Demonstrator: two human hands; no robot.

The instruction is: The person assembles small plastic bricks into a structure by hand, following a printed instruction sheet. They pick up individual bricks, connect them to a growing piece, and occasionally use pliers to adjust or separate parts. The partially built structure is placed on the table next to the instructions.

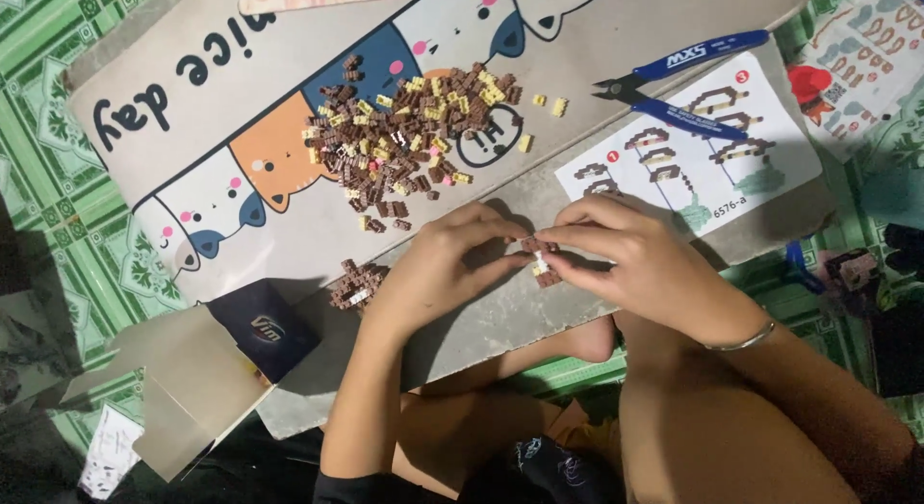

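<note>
while both hands (539, 258) pinch it, small brick assembly (540, 258) sits between their fingertips.

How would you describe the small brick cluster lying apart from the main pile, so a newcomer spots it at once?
Start at the cartoon-cat mat with its big loose brick pile. Drop to the grey board's near edge, just beside the left hand. The small brick cluster lies there: assembled, mostly brown, away from the scattered pile.

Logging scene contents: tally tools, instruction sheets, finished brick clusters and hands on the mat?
Blue-handled cutters: 1
Instruction sheet: 1
Small brown brick assembly lying apart: 1
Brown brick piece held between both hands: 1
Hands, left hand and right hand: 2
Total: 6
</note>
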